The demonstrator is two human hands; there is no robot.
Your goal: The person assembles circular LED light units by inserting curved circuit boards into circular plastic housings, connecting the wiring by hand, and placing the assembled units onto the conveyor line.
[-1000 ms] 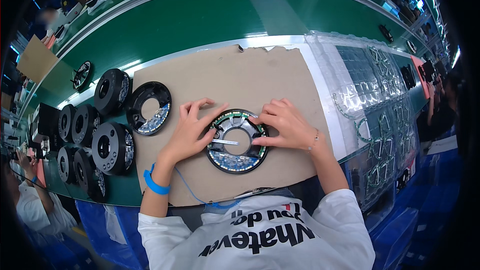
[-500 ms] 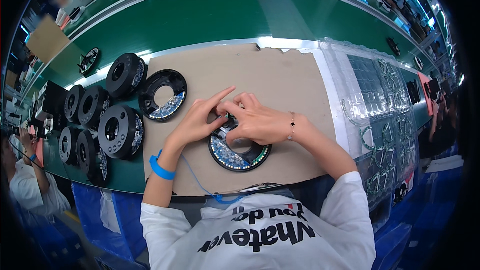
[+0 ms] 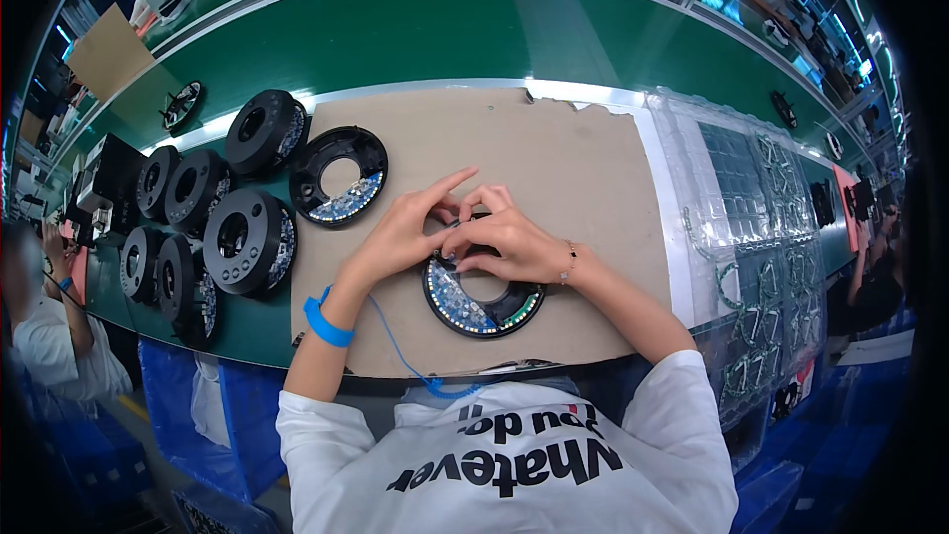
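Note:
In front of me on the cardboard lies a round black ring-shaped housing (image 3: 458, 314), with an arc of small LEDs along its near rim and clear and blue pieces inside. My left hand (image 3: 403, 229) is at its upper left edge, thumb and bent fingers closing there while the index finger stretches away. From the right, my right hand (image 3: 514, 241) reaches over the ring, fingers curled in a pinch close to the left fingertips. Whatever sits between the right fingers is hidden. A blue wrist strap (image 3: 326, 320) with a coiled cord circles my left wrist.
Another open ring housing (image 3: 339, 178) lies on the cardboard sheet's (image 3: 554, 153) left edge. Several black ring units (image 3: 247, 242) stand farther left on the green table. Clear plastic trays (image 3: 746, 208) holding green-edged curved parts cover the right side. Co-workers sit at both sides.
The whole scene has shifted slightly right in the view. My right fingers have curled and drawn closer together near the left fingertips. The ring housing stays under my hands.

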